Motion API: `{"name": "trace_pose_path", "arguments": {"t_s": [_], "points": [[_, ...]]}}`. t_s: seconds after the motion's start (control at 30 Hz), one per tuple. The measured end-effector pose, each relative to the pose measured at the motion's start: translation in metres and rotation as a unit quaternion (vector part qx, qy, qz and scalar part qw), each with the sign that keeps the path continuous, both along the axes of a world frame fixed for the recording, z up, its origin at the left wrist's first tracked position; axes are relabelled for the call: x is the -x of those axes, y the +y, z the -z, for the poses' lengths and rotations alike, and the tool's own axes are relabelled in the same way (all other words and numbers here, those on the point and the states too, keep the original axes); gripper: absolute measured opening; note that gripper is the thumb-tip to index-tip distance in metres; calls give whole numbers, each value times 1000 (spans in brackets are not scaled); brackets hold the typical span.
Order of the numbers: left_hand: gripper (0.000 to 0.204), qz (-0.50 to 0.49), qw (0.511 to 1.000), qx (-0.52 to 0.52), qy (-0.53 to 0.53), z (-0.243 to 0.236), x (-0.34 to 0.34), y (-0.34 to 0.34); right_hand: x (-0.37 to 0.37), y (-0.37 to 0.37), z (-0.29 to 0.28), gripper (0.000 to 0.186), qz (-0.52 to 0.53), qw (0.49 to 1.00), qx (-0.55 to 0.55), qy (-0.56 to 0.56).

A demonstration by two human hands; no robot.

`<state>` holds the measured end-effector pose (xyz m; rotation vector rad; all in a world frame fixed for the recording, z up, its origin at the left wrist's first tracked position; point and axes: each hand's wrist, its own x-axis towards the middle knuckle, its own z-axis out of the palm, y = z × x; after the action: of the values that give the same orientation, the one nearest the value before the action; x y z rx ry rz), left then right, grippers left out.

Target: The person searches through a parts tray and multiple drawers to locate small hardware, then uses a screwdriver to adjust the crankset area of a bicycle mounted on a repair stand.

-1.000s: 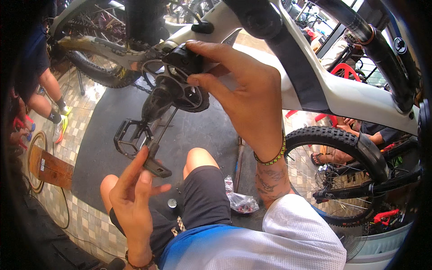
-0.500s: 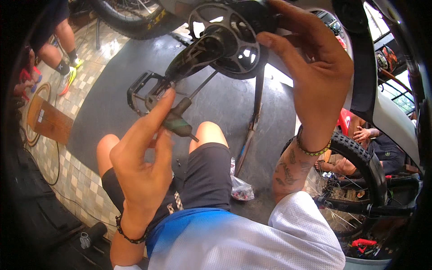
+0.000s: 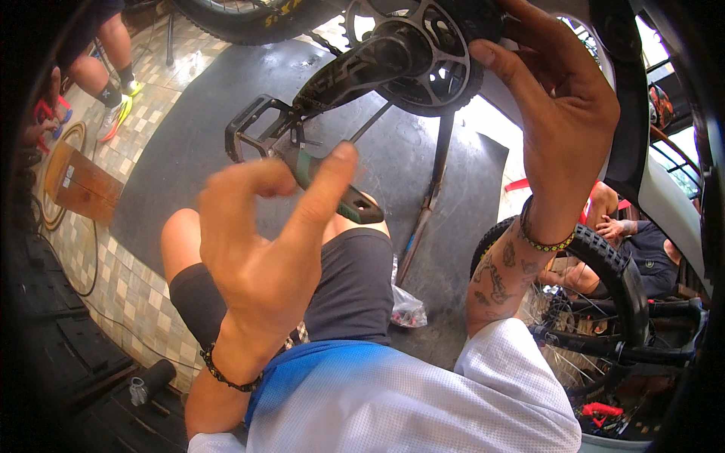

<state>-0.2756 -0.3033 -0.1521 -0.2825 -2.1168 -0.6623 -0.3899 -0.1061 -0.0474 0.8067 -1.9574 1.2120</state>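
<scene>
A T-handle hex key with a green and black handle (image 3: 306, 167) slants below the crank, its thin shaft reaching up toward the chainring. My left hand (image 3: 264, 253) is at this handle, slightly blurred, thumb over it and index finger curled apart from the thumb. Beside the handle hangs a black flat pedal (image 3: 249, 128) on the crank arm (image 3: 347, 75). My right hand (image 3: 563, 106) is raised at the right edge of the chainring (image 3: 455, 45). Its thumb presses near the rim; the other fingers curl behind, partly hidden. Where the shaft's tip sits is hard to see.
A black mat (image 3: 181, 143) covers the tiled floor. A plastic bag of small parts (image 3: 408, 309) lies by my knee. A knobby bike wheel (image 3: 630, 294) stands at right, and another tyre (image 3: 234, 30) at the top. Other people sit at right and stand at far left.
The hex key's handle has turned about its shaft. My left hand has moved right and up, its fingers spreading. The crank and my right hand appear shifted right in the view.
</scene>
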Motion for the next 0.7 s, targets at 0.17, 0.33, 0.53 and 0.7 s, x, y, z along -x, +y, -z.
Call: {"name": "trace_pose_path", "arguments": {"t_s": [0.17,0.33,0.53,0.7], "points": [[51,128,957,-249,-81,3,1,8,-8,-6,-3,45,46,997,-43,35],[48,181,926,-295,-149,-3,-7,4,-7,-5,-2,45,36,998,-37,28],[48,187,951,-224,-100,7,-6,4,-5,-3,-2,47,46,998,-34,23],[44,94,989,-96,54,10,10,9,5,9,-2,48,3,1000,-3,-11]]}}
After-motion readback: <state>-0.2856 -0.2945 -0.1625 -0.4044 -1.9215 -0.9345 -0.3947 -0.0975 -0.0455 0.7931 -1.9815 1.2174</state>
